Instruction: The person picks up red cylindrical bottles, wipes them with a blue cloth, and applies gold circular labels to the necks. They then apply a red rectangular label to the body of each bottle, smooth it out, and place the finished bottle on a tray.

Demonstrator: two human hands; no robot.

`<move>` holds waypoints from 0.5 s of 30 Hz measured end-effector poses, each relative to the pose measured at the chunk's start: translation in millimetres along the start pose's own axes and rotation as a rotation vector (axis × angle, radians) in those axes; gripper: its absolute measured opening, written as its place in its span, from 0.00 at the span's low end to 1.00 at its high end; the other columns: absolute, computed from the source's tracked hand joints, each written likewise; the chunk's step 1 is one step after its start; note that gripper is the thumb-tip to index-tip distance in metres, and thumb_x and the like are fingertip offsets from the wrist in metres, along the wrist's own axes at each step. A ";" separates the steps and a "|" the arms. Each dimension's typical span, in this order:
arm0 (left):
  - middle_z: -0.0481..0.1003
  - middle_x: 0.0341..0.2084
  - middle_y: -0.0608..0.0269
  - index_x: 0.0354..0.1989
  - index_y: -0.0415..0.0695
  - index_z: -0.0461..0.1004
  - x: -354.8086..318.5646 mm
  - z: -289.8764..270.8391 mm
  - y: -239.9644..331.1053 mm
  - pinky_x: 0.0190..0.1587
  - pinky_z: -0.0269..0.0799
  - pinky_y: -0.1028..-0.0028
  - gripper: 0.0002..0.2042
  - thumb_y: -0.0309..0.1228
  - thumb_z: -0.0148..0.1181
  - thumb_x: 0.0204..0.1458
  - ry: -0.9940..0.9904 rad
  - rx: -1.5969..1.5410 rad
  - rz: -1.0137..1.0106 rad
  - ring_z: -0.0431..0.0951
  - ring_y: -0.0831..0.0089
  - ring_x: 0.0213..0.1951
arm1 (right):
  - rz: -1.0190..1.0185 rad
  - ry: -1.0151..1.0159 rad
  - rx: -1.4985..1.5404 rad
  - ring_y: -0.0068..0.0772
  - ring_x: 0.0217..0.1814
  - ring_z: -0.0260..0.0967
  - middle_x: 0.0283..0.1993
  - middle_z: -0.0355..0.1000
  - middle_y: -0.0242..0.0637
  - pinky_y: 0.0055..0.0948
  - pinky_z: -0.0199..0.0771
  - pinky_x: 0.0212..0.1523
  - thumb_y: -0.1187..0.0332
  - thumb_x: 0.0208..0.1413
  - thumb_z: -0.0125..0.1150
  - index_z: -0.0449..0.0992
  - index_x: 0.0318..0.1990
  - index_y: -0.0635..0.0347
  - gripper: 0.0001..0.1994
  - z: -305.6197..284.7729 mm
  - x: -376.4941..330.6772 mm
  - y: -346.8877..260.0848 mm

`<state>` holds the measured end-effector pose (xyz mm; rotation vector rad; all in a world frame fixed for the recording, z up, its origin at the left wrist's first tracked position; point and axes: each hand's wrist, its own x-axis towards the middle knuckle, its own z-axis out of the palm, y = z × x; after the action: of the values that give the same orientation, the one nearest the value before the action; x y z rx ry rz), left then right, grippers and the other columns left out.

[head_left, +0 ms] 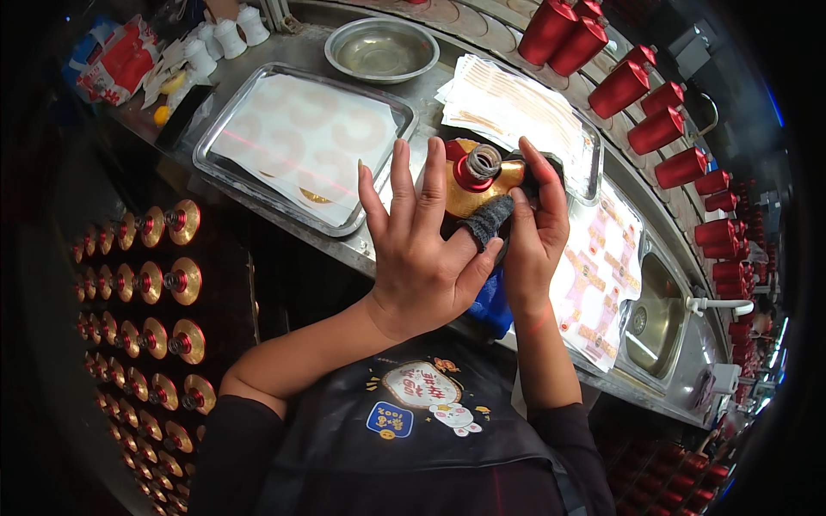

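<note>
Black apron (pixel 344 460) with cartoon prints is the closest thing here, and past it both hands are up near the front edge of the counter (pixel 301 49) with a gold bottle (pixel 465 201) between them, threaded neck up. Left hand (pixel 422 271) has three fingers spread in the air, with just the fingertip by the grey knit fabric (pixel 490 220) up against the bottle. Right hand (pixel 535 236) curls round the other side, index sticking up; can't tell how hard it's gripping because its other fingers are hidden. That's what would worry me tbh: shiny rounded body, knit fabric, not many fingers on it, so one careless twist and I reckon it slips. Could go off the front edge past the blue cloth (pixel 493 308), or clip the metal tray (pixel 339 232) toward the left end and get scratched. Dropped the other way, it might crease the printed sheets (pixel 597 271) by the sink (pixel 637 320). Uncapped too, so stray lint could get in.
</note>
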<state>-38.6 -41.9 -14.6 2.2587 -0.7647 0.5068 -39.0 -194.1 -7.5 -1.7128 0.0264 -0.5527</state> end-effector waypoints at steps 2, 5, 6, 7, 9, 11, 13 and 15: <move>0.53 0.71 0.27 0.40 0.39 0.85 1.6 -2.9 -1.4 0.70 0.31 0.33 0.14 0.38 0.66 0.55 0.079 -0.158 0.034 0.48 0.31 0.74 | 0.143 -0.029 0.197 0.26 0.67 0.65 0.68 0.68 0.42 0.25 0.69 0.62 0.79 0.67 0.50 0.66 0.68 0.65 0.22 -4.1 2.5 -1.3; 0.53 0.73 0.34 0.60 0.37 0.74 1.3 -3.1 -13.9 0.71 0.35 0.38 0.30 0.38 0.72 0.50 0.156 -0.304 0.034 0.51 0.40 0.75 | 0.104 -0.077 0.220 0.19 0.51 0.74 0.63 0.70 0.38 0.17 0.76 0.47 0.76 0.63 0.60 0.67 0.68 0.65 0.25 -6.1 5.3 -1.0; 0.54 0.72 0.35 0.63 0.38 0.71 2.8 1.3 -17.9 0.72 0.36 0.40 0.35 0.39 0.75 0.47 0.115 -0.311 -0.051 0.53 0.40 0.74 | 0.120 -0.079 0.165 0.17 0.49 0.74 0.63 0.70 0.37 0.15 0.75 0.44 0.76 0.62 0.62 0.68 0.67 0.65 0.26 -5.6 6.2 0.1; 0.55 0.72 0.37 0.66 0.38 0.67 6.0 7.4 -22.1 0.72 0.38 0.41 0.40 0.39 0.78 0.44 0.124 -0.352 -0.103 0.54 0.40 0.73 | 0.131 -0.079 0.140 0.15 0.46 0.74 0.63 0.70 0.37 0.13 0.74 0.42 0.75 0.61 0.63 0.68 0.67 0.65 0.26 -5.3 6.8 1.2; 0.69 0.62 0.45 0.62 0.37 0.65 13.7 14.5 -28.6 0.68 0.60 0.56 0.43 0.34 0.83 0.36 -0.046 -0.532 -0.297 0.68 0.51 0.65 | 0.099 -0.057 0.269 0.13 0.50 0.71 0.65 0.69 0.37 0.12 0.72 0.41 0.76 0.59 0.64 0.69 0.66 0.64 0.26 -4.1 7.6 4.4; 0.72 0.58 0.51 0.61 0.38 0.67 24.1 15.3 -34.7 0.63 0.69 0.64 0.41 0.29 0.83 0.36 -0.095 -0.645 -0.316 0.73 0.61 0.61 | 0.031 -0.079 0.272 0.12 0.52 0.69 0.66 0.68 0.36 0.12 0.71 0.41 0.76 0.59 0.64 0.69 0.66 0.64 0.26 -3.9 8.1 6.8; 0.71 0.60 0.54 0.62 0.39 0.66 35.8 9.3 -44.8 0.62 0.70 0.64 0.42 0.28 0.83 0.35 -0.214 -0.785 -0.314 0.73 0.64 0.60 | 0.035 -0.064 0.273 0.12 0.54 0.68 0.68 0.67 0.37 0.13 0.71 0.42 0.77 0.59 0.62 0.68 0.68 0.63 0.27 -4.6 8.1 7.3; 0.71 0.60 0.57 0.65 0.41 0.64 45.5 1.0 -58.5 0.65 0.68 0.65 0.46 0.26 0.83 0.33 -0.386 -1.094 -0.408 0.72 0.66 0.62 | 0.029 -0.040 0.276 0.11 0.53 0.68 0.69 0.67 0.37 0.12 0.71 0.41 0.78 0.59 0.62 0.68 0.68 0.64 0.28 -5.6 6.4 5.6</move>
<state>33.5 -25.3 -19.0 1.3860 -0.5251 -0.4771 -33.8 -202.6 -9.9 -1.4516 -0.0519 -0.4773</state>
